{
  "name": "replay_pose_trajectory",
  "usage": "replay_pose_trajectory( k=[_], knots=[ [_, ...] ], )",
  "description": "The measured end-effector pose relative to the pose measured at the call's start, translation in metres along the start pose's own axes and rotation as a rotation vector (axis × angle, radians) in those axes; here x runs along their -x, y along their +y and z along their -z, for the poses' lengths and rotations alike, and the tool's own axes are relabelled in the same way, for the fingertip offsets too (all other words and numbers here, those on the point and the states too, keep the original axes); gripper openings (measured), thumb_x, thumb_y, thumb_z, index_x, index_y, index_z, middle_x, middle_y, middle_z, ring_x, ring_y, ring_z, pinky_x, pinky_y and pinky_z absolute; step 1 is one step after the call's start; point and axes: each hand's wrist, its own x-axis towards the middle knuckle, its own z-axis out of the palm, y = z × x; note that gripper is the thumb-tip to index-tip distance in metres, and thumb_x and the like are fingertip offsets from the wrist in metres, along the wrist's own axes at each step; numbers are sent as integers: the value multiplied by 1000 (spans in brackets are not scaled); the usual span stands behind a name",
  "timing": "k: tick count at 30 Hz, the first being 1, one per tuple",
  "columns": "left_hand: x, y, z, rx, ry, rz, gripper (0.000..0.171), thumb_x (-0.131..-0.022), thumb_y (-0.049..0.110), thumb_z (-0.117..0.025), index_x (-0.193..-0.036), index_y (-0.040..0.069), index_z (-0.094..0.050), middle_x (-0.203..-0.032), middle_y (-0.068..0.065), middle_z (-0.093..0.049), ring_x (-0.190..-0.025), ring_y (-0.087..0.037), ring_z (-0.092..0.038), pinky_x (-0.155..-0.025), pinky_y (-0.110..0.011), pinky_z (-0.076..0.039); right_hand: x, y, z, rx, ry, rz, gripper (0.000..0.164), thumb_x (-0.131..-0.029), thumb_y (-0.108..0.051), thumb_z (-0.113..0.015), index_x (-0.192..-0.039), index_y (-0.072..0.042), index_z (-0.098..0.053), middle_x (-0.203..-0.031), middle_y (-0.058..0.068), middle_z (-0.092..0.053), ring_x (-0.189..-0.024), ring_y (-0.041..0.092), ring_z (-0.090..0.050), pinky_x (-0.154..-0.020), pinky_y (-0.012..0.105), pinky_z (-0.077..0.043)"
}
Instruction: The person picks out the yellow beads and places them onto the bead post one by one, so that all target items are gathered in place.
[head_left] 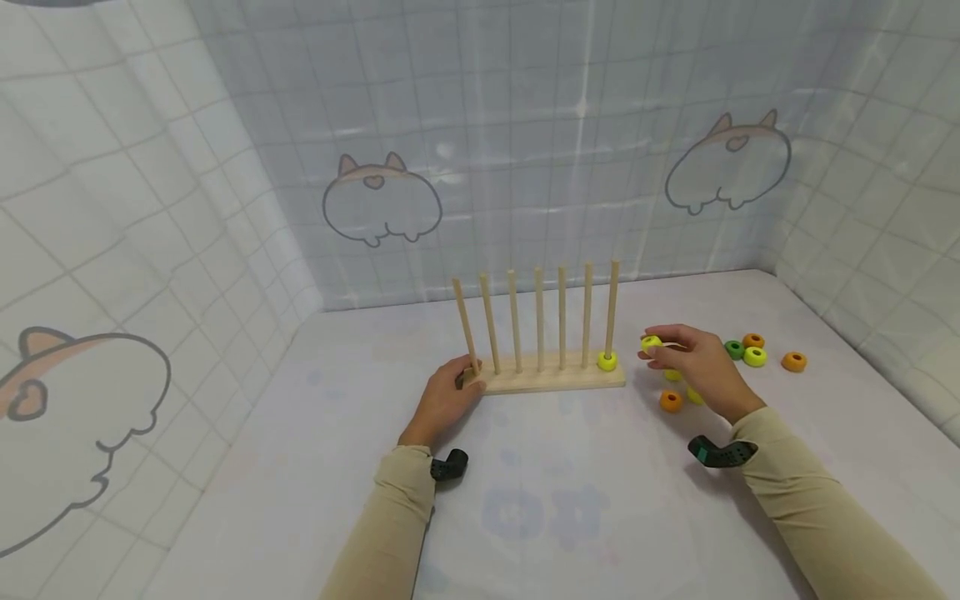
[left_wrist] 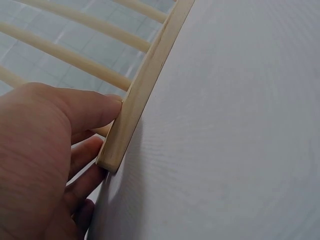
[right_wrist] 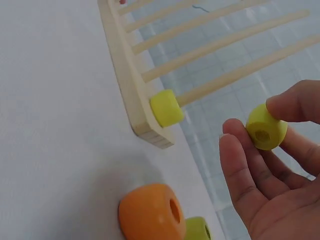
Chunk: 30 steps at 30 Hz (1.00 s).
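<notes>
A wooden rack [head_left: 551, 380] with several upright pegs stands on the table. On its rightmost peg, at the base, sits a yellow bead [head_left: 607, 362]. My left hand [head_left: 444, 402] grips the left end of the rack's base, the thumb on the front edge and fingers behind, as the left wrist view shows. To the right of the rack my right hand [head_left: 701, 371] pinches another yellow bead [right_wrist: 266, 127] between thumb and fingers, its hole visible. This bead is held above the table, apart from the pegs.
Beneath and beside the right hand lie an orange bead [head_left: 671, 402] and yellow beads [head_left: 695, 395]. Farther right are a green bead [head_left: 734, 350], a yellow bead [head_left: 755, 357] and orange beads [head_left: 794, 362]. A tiled-pattern curtain [head_left: 510, 167] rises behind the table.
</notes>
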Motion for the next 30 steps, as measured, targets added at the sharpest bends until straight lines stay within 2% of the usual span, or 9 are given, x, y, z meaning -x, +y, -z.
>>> replay_pose_trajectory(
  k=[4,11,19,27,30],
  knots=[
    [1,1,0,4,-1,-2,38,-95,21,-69,-132,12,-64,-147,-9,-51,-137,-28,-45,-110,-44,-41,-2,-5,-2,-17,3,-3,51,-103,-33,-57,-144,-4,-49,-131,18,-61,-111,27,-66,-99,49,-51],
    [2,2,0,10,0,2,38,-95,20,-69,-131,12,-64,-148,-9,-51,-137,-29,-45,-110,-45,-40,-7,-11,-5,-59,-5,1,47,-103,-33,-58,-142,-7,-51,-134,17,-59,-114,34,-64,-105,53,-44],
    [2,3,1,-10,11,9,40,-95,22,-69,-133,12,-64,-147,-8,-52,-137,-28,-45,-112,-45,-38,-12,-15,-5,-39,27,33,49,-103,-36,-56,-142,-8,-52,-128,15,-64,-108,27,-67,-106,60,-40],
    [2,2,1,-11,12,9,40,-95,22,-68,-133,12,-64,-148,-9,-51,-138,-29,-44,-113,-46,-37,-16,-23,-5,-75,55,43,44,-102,-33,-58,-139,-10,-54,-131,16,-62,-115,31,-64,-102,42,-49],
    [2,3,1,-13,11,2,40,-95,22,-68,-133,11,-64,-147,-10,-51,-138,-30,-45,-113,-47,-37,-17,-25,-4,-88,61,57,47,-102,-34,-59,-140,-8,-53,-131,16,-62,-113,27,-65,-99,37,-51]
  ],
)
